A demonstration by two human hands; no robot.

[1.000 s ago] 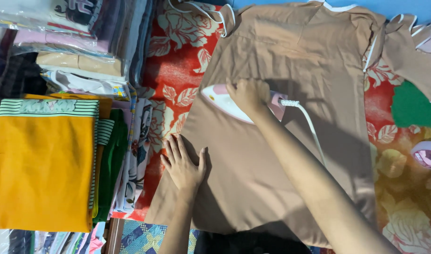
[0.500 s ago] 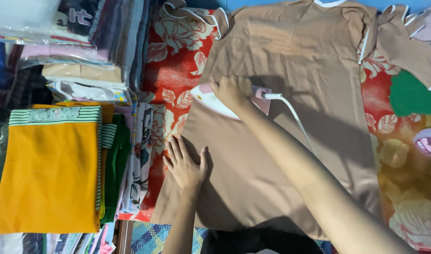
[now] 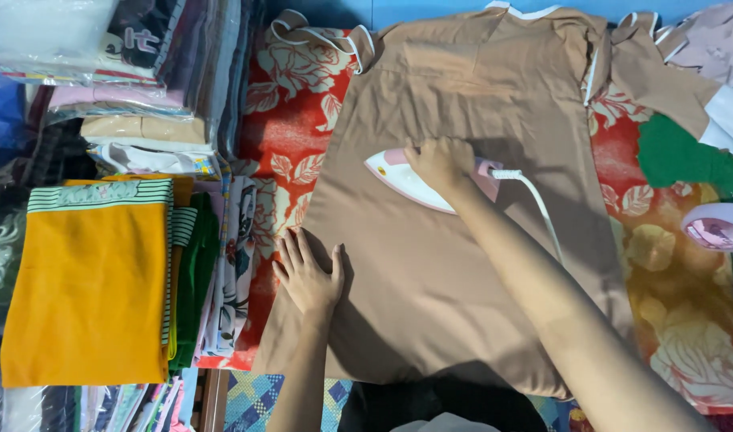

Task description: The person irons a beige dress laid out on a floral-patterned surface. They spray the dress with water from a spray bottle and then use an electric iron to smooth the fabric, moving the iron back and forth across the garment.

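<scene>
A light brown garment (image 3: 462,104) lies spread flat over a red flowered cloth (image 3: 290,140). My right hand (image 3: 440,162) grips the handle of a white and pink iron (image 3: 398,178) that rests on the middle of the garment, tip pointing left. A white cord (image 3: 542,212) runs from the iron's back along my forearm. My left hand (image 3: 309,272) lies flat, fingers spread, on the garment's left edge near its lower corner.
Left of the cloth stand stacks of folded clothes: an orange piece with striped trim (image 3: 90,280), green and patterned ones (image 3: 214,264), bagged garments (image 3: 118,72) behind. A pink round object (image 3: 722,226) and green fabric (image 3: 678,156) sit at the right edge.
The iron and my right hand have slid a little across the garment's middle. My left hand has stayed pressed at the left edge.
</scene>
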